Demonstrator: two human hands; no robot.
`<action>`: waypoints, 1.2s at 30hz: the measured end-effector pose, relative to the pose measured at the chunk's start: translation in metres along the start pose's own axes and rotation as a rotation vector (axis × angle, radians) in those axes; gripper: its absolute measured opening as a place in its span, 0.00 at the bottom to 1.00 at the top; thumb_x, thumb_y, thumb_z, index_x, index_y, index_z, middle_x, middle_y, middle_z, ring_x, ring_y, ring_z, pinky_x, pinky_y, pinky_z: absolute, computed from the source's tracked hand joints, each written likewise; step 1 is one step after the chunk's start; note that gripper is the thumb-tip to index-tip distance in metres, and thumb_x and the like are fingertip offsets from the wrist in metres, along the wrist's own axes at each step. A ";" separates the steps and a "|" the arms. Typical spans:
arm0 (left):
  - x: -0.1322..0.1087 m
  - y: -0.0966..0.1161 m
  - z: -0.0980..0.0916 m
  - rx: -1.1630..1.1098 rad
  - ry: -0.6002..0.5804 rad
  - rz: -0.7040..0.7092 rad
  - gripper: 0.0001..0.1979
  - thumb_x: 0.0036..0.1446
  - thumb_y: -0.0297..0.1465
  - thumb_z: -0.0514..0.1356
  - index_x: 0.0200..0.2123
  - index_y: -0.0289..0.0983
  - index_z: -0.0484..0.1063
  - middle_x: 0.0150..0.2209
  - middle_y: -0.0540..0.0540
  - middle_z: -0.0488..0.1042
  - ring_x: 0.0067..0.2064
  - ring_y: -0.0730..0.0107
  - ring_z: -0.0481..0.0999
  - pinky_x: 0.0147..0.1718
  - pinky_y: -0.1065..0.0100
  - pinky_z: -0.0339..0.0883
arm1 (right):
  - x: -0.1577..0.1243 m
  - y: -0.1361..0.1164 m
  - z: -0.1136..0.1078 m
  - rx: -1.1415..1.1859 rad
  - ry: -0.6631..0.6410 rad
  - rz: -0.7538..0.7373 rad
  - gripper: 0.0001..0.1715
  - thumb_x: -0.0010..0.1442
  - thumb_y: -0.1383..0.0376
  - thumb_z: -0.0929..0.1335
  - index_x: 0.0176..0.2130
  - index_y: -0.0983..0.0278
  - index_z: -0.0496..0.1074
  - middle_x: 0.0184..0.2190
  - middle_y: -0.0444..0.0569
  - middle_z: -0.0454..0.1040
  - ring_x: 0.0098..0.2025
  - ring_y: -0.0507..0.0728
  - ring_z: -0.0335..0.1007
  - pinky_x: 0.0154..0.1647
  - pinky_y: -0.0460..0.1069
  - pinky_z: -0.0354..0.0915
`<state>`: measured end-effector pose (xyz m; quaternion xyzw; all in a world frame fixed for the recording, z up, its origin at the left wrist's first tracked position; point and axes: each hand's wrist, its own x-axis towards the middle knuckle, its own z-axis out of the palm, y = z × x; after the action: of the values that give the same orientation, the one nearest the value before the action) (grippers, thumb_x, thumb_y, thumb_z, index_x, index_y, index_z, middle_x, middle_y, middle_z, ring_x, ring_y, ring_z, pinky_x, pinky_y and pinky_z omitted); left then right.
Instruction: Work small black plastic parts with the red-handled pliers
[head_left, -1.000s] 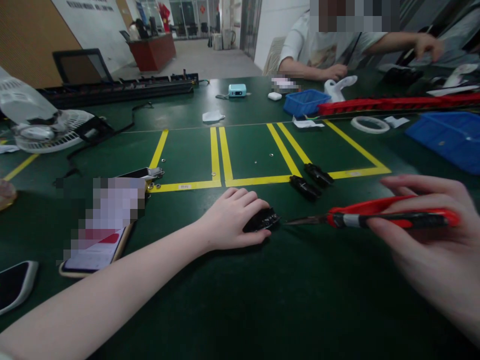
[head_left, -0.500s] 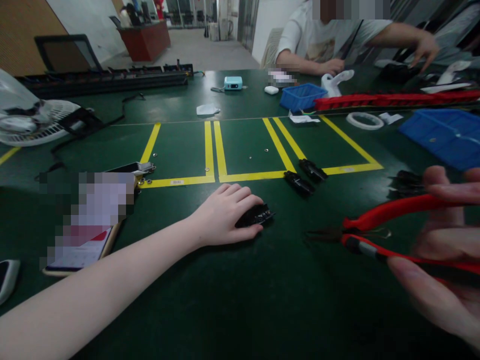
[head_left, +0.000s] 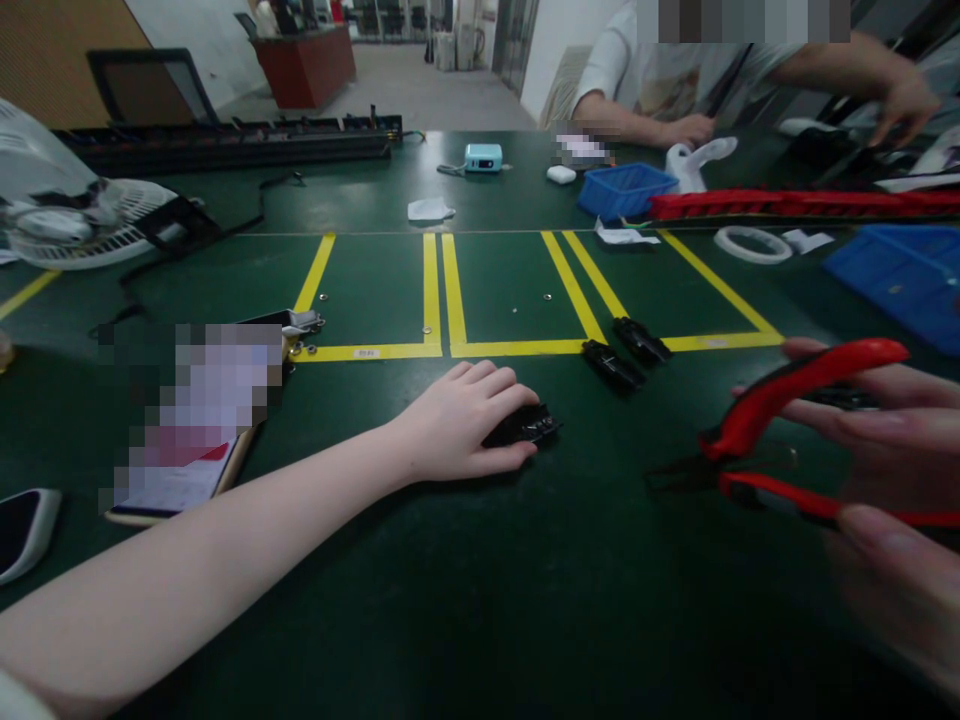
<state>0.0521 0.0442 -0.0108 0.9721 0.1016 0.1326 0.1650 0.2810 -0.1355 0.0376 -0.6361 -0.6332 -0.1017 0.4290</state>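
Note:
My left hand [head_left: 469, 425] rests on the green table with its fingers curled round a small black plastic part [head_left: 536, 427], whose right end sticks out. At the right, my right hand [head_left: 904, 415], partly blurred, holds pliers [head_left: 761, 405] with red handles. The handles are spread apart, and the dark jaws point left toward the black part, with a gap between. Beyond my left hand lie two similar black parts, one [head_left: 613, 364] nearer and one [head_left: 642, 340] just behind it. Another dark piece [head_left: 844, 397] shows partly behind my right fingers.
A phone [head_left: 240, 465] lies left of my forearm, near a white fan [head_left: 90, 225]. Yellow tape [head_left: 517, 348] marks boxes on the table. Blue bins [head_left: 626, 190], a tape roll [head_left: 752, 244] and a long red strip [head_left: 810, 203] lie farther right. Across the table sits a person [head_left: 675, 90].
My right hand and the pliers have shifted, and the handles are spread wider. The view has turned slightly left. My left hand still holds the black part in the same spot.

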 end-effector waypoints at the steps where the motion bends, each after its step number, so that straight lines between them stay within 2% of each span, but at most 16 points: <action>1: 0.000 0.000 0.000 0.000 0.000 0.002 0.22 0.65 0.42 0.56 0.56 0.36 0.67 0.49 0.43 0.72 0.49 0.60 0.69 0.49 0.60 0.65 | 0.001 -0.003 0.000 0.025 0.003 0.080 0.26 0.62 0.57 0.68 0.58 0.35 0.67 0.70 0.31 0.52 0.67 0.70 0.57 0.61 0.70 0.64; 6: -0.001 0.000 0.000 -0.008 -0.007 -0.007 0.21 0.65 0.42 0.57 0.55 0.36 0.67 0.49 0.43 0.72 0.49 0.60 0.69 0.49 0.59 0.65 | 0.008 -0.007 0.005 0.448 0.010 0.111 0.25 0.55 0.58 0.74 0.53 0.44 0.74 0.63 0.41 0.67 0.58 0.66 0.69 0.52 0.63 0.73; 9: -0.001 0.001 0.000 -0.010 -0.005 -0.011 0.21 0.65 0.42 0.57 0.56 0.36 0.67 0.49 0.43 0.72 0.50 0.60 0.69 0.49 0.60 0.65 | 0.010 -0.001 0.008 0.642 -0.096 0.181 0.25 0.60 0.59 0.71 0.56 0.44 0.71 0.60 0.44 0.70 0.55 0.65 0.73 0.52 0.64 0.73; 11: -0.001 0.001 0.000 -0.009 -0.001 -0.007 0.21 0.65 0.42 0.57 0.55 0.35 0.67 0.49 0.43 0.72 0.49 0.60 0.69 0.49 0.60 0.65 | 0.009 0.006 0.009 0.653 -0.185 0.132 0.22 0.63 0.61 0.68 0.56 0.47 0.72 0.57 0.48 0.74 0.50 0.64 0.76 0.48 0.62 0.75; 14: 0.000 0.001 0.000 -0.003 0.003 -0.002 0.21 0.65 0.42 0.56 0.55 0.35 0.67 0.49 0.43 0.72 0.49 0.59 0.69 0.49 0.59 0.65 | 0.003 0.016 0.013 0.552 -0.304 -0.066 0.17 0.63 0.68 0.66 0.49 0.55 0.78 0.44 0.51 0.80 0.41 0.60 0.79 0.40 0.56 0.76; 16: 0.000 0.000 0.000 -0.004 -0.001 -0.001 0.21 0.65 0.42 0.56 0.55 0.35 0.67 0.49 0.43 0.72 0.50 0.59 0.70 0.49 0.59 0.65 | -0.002 0.020 0.016 0.516 -0.329 -0.140 0.18 0.61 0.73 0.66 0.45 0.56 0.78 0.37 0.50 0.79 0.39 0.59 0.78 0.39 0.53 0.74; 18: 0.000 -0.001 0.000 0.006 0.007 0.005 0.22 0.65 0.42 0.56 0.56 0.35 0.66 0.49 0.42 0.72 0.50 0.59 0.70 0.51 0.58 0.64 | -0.004 0.020 0.019 0.524 -0.318 -0.141 0.18 0.61 0.75 0.66 0.45 0.57 0.78 0.35 0.50 0.78 0.40 0.58 0.76 0.37 0.52 0.73; 21: -0.003 0.001 -0.001 0.048 0.116 0.055 0.28 0.64 0.45 0.56 0.59 0.34 0.63 0.54 0.39 0.71 0.54 0.56 0.69 0.57 0.55 0.59 | -0.001 0.012 0.021 0.614 -0.248 -0.044 0.13 0.63 0.70 0.66 0.43 0.59 0.78 0.34 0.51 0.77 0.37 0.57 0.75 0.31 0.51 0.71; 24: -0.007 0.013 -0.001 0.066 0.275 0.176 0.28 0.64 0.45 0.57 0.60 0.34 0.61 0.56 0.39 0.71 0.58 0.57 0.68 0.60 0.55 0.55 | 0.005 -0.005 0.022 0.751 -0.132 0.181 0.07 0.62 0.64 0.69 0.37 0.59 0.79 0.31 0.50 0.76 0.31 0.55 0.73 0.26 0.48 0.69; 27: -0.009 0.036 0.007 0.059 0.338 0.343 0.22 0.67 0.38 0.55 0.60 0.36 0.60 0.57 0.41 0.72 0.58 0.64 0.70 0.61 0.61 0.57 | 0.008 -0.027 0.025 0.859 -0.030 0.439 0.09 0.60 0.57 0.70 0.32 0.58 0.78 0.28 0.47 0.74 0.30 0.53 0.72 0.31 0.47 0.71; 29: -0.009 0.053 0.016 0.007 0.392 0.428 0.26 0.67 0.39 0.55 0.64 0.35 0.55 0.63 0.39 0.66 0.63 0.63 0.65 0.62 0.62 0.59 | 0.003 -0.043 0.028 0.907 0.009 0.598 0.10 0.59 0.54 0.71 0.32 0.57 0.78 0.31 0.46 0.73 0.34 0.52 0.72 0.36 0.46 0.72; 30: -0.009 0.060 0.021 -0.048 0.409 0.414 0.31 0.67 0.41 0.55 0.67 0.34 0.49 0.65 0.36 0.62 0.67 0.60 0.60 0.63 0.60 0.59 | -0.001 -0.050 0.030 0.907 -0.004 0.640 0.09 0.57 0.54 0.72 0.32 0.56 0.78 0.33 0.46 0.73 0.36 0.53 0.72 0.36 0.45 0.72; 33: -0.006 0.073 0.032 -0.204 0.440 0.372 0.46 0.66 0.46 0.56 0.71 0.34 0.28 0.71 0.32 0.47 0.73 0.54 0.44 0.65 0.54 0.58 | -0.015 -0.066 0.032 0.902 -0.052 0.669 0.09 0.57 0.54 0.72 0.39 0.50 0.77 0.37 0.44 0.73 0.39 0.53 0.74 0.36 0.45 0.71; 36: -0.003 0.073 0.035 -0.377 0.460 0.356 0.52 0.64 0.46 0.59 0.71 0.37 0.21 0.73 0.31 0.35 0.73 0.50 0.39 0.66 0.52 0.57 | -0.028 -0.072 0.030 0.821 -0.098 0.539 0.07 0.63 0.57 0.67 0.39 0.51 0.76 0.39 0.46 0.72 0.46 0.56 0.73 0.46 0.49 0.71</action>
<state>0.0703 -0.0344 -0.0184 0.8716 -0.0613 0.3914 0.2888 0.1992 -0.1472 0.0302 -0.5600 -0.4533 0.3009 0.6248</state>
